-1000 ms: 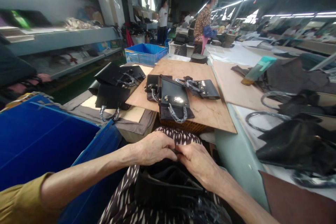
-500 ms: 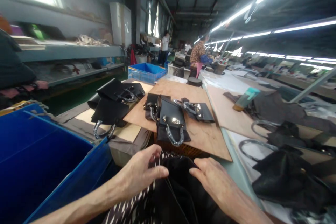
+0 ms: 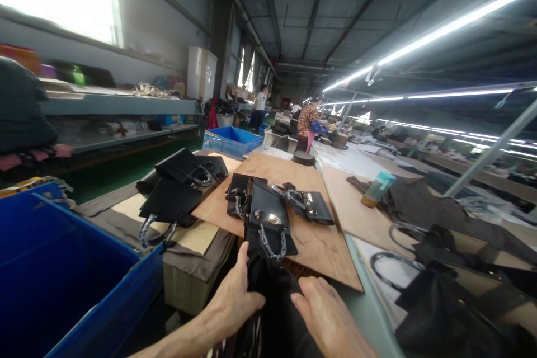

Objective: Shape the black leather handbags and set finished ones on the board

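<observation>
A soft black fabric piece, perhaps a bag lining, hangs in front of my body, below the board's near edge. My left hand is at its left side, thumb in front and fingers behind the edge. On the right edge, my right hand pinches the fabric with curled fingers. Just beyond my hands lies a black handbag with a plastic-wrapped handle, on a brown board. Two more black bags lie beside it, one left and a flat one right. The lower part of the fabric runs out of view.
Several black handbags lie on a stand at the left. A large blue bin is at my lower left, and another blue bin stands farther off. At right, black bags and a teal-lidded bottle rest on a long table. People stand farther back.
My left hand has gone from open beside the black fabric to gripping its left edge. Both hands and the fabric are closer to the handbag, and the view has tilted up.
</observation>
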The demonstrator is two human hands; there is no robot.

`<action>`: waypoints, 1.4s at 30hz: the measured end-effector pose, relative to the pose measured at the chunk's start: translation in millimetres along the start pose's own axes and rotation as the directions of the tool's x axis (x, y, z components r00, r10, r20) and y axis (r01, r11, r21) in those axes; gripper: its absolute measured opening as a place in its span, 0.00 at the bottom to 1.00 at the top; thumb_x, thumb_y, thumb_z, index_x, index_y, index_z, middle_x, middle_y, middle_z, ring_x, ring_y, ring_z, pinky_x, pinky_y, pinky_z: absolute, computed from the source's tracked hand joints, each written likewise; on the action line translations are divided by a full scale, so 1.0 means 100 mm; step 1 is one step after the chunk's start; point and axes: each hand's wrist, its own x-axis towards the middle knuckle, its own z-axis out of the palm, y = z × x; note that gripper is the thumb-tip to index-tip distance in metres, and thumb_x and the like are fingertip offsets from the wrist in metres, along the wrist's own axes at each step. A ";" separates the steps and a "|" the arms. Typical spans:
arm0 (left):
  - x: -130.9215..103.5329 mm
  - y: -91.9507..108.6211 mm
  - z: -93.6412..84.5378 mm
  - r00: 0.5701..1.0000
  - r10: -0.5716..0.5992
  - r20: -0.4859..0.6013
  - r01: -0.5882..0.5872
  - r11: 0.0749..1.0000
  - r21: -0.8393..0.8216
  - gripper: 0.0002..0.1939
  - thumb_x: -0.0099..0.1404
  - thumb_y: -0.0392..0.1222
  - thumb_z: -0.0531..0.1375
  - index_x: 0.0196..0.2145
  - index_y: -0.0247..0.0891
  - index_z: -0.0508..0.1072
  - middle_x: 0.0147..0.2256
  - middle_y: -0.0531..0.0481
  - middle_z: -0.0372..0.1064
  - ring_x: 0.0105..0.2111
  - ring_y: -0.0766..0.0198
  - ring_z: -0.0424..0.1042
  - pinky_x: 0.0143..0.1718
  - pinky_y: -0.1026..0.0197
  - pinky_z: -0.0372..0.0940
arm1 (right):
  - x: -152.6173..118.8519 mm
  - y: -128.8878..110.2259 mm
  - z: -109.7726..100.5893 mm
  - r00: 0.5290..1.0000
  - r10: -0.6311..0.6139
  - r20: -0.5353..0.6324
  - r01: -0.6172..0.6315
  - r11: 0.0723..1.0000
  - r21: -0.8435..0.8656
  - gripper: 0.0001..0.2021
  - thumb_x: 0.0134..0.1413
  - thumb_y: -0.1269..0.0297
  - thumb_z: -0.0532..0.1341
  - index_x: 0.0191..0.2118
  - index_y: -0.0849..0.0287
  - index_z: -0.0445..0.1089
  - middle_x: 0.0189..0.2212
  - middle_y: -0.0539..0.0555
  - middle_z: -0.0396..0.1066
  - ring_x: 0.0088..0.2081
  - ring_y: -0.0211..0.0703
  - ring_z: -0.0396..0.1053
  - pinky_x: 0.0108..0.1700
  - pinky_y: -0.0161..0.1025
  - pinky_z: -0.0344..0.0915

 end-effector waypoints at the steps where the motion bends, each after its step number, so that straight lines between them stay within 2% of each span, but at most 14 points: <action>1: 0.05 -0.04 -0.01 0.999 -0.023 0.032 0.025 0.998 -0.054 0.50 0.42 0.29 0.55 0.60 0.33 0.34 0.51 0.42 0.59 0.41 0.59 0.66 0.37 0.64 0.62 | -0.02 0.03 0.04 1.000 -0.012 -0.006 0.012 1.000 0.013 0.09 0.56 0.71 0.48 0.32 0.61 0.64 0.33 0.57 0.68 0.37 0.46 0.66 0.39 0.40 0.59; 4: 0.17 -0.11 -0.05 0.989 -0.072 0.129 0.092 0.983 -0.157 0.45 0.35 0.25 0.50 0.55 0.34 0.50 0.39 0.48 0.66 0.31 0.65 0.66 0.23 0.68 0.58 | -0.09 0.12 0.09 1.000 -0.008 -0.007 0.008 0.998 0.057 0.09 0.56 0.71 0.48 0.33 0.61 0.65 0.33 0.58 0.68 0.37 0.47 0.66 0.39 0.40 0.60; 7: 0.19 -0.05 -0.09 0.965 -0.064 0.256 0.093 0.991 -0.101 0.36 0.33 0.25 0.48 0.45 0.34 0.64 0.28 0.54 0.67 0.25 0.66 0.64 0.18 0.69 0.52 | -0.15 0.23 0.06 0.999 0.052 -0.011 -0.051 0.994 0.092 0.09 0.56 0.70 0.48 0.33 0.61 0.65 0.33 0.58 0.68 0.37 0.47 0.66 0.39 0.40 0.60; 9: 0.14 0.05 -0.15 0.940 -0.043 0.339 0.047 0.999 -0.005 0.31 0.34 0.25 0.49 0.40 0.34 0.68 0.25 0.55 0.66 0.24 0.66 0.63 0.18 0.70 0.51 | -0.19 0.30 0.03 0.994 0.103 -0.026 -0.099 0.989 0.108 0.09 0.56 0.69 0.48 0.32 0.61 0.65 0.32 0.57 0.67 0.37 0.47 0.65 0.38 0.40 0.60; 12: 0.05 0.19 -0.26 0.894 -0.023 0.447 -0.042 0.990 0.136 0.28 0.37 0.27 0.52 0.40 0.38 0.69 0.26 0.58 0.67 0.26 0.66 0.64 0.20 0.70 0.55 | -0.25 0.34 0.04 0.991 0.131 -0.014 -0.128 0.981 0.147 0.10 0.57 0.67 0.48 0.31 0.60 0.64 0.32 0.57 0.67 0.37 0.47 0.65 0.39 0.40 0.59; 15: 0.00 0.22 -0.34 0.854 -0.069 0.516 -0.035 0.981 0.189 0.26 0.38 0.29 0.54 0.40 0.38 0.69 0.29 0.57 0.69 0.30 0.64 0.66 0.25 0.69 0.60 | -0.30 0.30 0.10 0.992 0.120 0.046 -0.126 0.976 0.176 0.09 0.57 0.67 0.49 0.29 0.60 0.64 0.31 0.56 0.67 0.37 0.46 0.65 0.37 0.39 0.59; 19: 0.06 0.14 -0.34 0.824 -0.144 0.548 0.061 0.984 0.167 0.25 0.40 0.30 0.55 0.40 0.35 0.68 0.32 0.54 0.70 0.33 0.61 0.67 0.28 0.67 0.62 | -0.27 0.18 0.15 0.991 0.086 0.102 -0.102 0.981 0.164 0.09 0.56 0.66 0.51 0.28 0.61 0.64 0.30 0.55 0.67 0.37 0.46 0.65 0.37 0.39 0.58; 24: 0.15 0.08 -0.26 0.846 -0.106 0.523 0.044 0.991 0.128 0.28 0.40 0.31 0.61 0.43 0.35 0.66 0.34 0.53 0.70 0.36 0.61 0.67 0.34 0.65 0.62 | -0.21 0.14 0.10 0.980 0.118 0.161 -0.149 0.969 0.199 0.07 0.54 0.64 0.55 0.30 0.61 0.65 0.32 0.56 0.68 0.39 0.46 0.64 0.39 0.37 0.58; 27: 0.20 0.07 -0.21 0.843 -0.091 0.530 0.048 0.994 0.095 0.30 0.39 0.35 0.65 0.44 0.35 0.65 0.36 0.51 0.70 0.38 0.59 0.67 0.37 0.63 0.62 | -0.22 0.15 0.08 0.978 0.133 0.163 -0.167 0.962 0.216 0.08 0.54 0.64 0.54 0.28 0.60 0.65 0.31 0.55 0.68 0.39 0.46 0.65 0.38 0.37 0.58; 30: 0.28 0.08 -0.14 0.890 -0.018 0.455 -0.056 0.987 0.149 0.29 0.42 0.42 0.66 0.43 0.35 0.66 0.39 0.49 0.69 0.41 0.57 0.66 0.41 0.61 0.60 | -0.22 0.15 0.09 0.977 0.144 0.157 -0.177 0.959 0.223 0.08 0.54 0.63 0.54 0.28 0.59 0.65 0.30 0.55 0.68 0.38 0.46 0.65 0.37 0.37 0.58; 33: 0.37 0.11 -0.06 0.931 0.071 0.358 -0.184 0.938 0.295 0.23 0.47 0.46 0.63 0.41 0.36 0.69 0.40 0.50 0.69 0.41 0.58 0.65 0.43 0.62 0.59 | -0.18 0.15 0.10 0.975 0.146 0.166 -0.180 0.961 0.210 0.07 0.53 0.63 0.55 0.28 0.59 0.66 0.30 0.56 0.69 0.37 0.46 0.66 0.37 0.38 0.58; 36: 0.42 0.11 0.01 0.922 0.131 0.364 -0.284 0.868 0.406 0.14 0.51 0.38 0.57 0.37 0.38 0.72 0.35 0.52 0.70 0.38 0.60 0.67 0.39 0.63 0.59 | -0.16 0.17 0.10 0.975 0.144 0.170 -0.176 0.966 0.188 0.08 0.53 0.63 0.55 0.27 0.59 0.66 0.30 0.56 0.69 0.37 0.47 0.66 0.37 0.38 0.57; 39: 0.44 0.08 0.04 0.901 0.182 0.394 -0.349 0.845 0.407 0.19 0.48 0.29 0.50 0.37 0.39 0.72 0.34 0.53 0.71 0.37 0.63 0.67 0.39 0.65 0.59 | -0.13 0.20 0.10 0.971 0.181 0.157 -0.208 0.961 0.182 0.05 0.51 0.64 0.57 0.34 0.58 0.66 0.31 0.55 0.70 0.39 0.49 0.66 0.38 0.40 0.57; 42: 0.42 0.06 0.06 0.890 0.193 0.413 -0.353 0.864 0.358 0.22 0.47 0.29 0.48 0.38 0.38 0.72 0.34 0.52 0.71 0.36 0.63 0.67 0.38 0.65 0.59 | -0.08 0.22 0.10 0.978 0.168 0.125 -0.196 0.946 0.258 0.13 0.47 0.68 0.58 0.42 0.55 0.64 0.35 0.53 0.70 0.41 0.48 0.66 0.40 0.40 0.57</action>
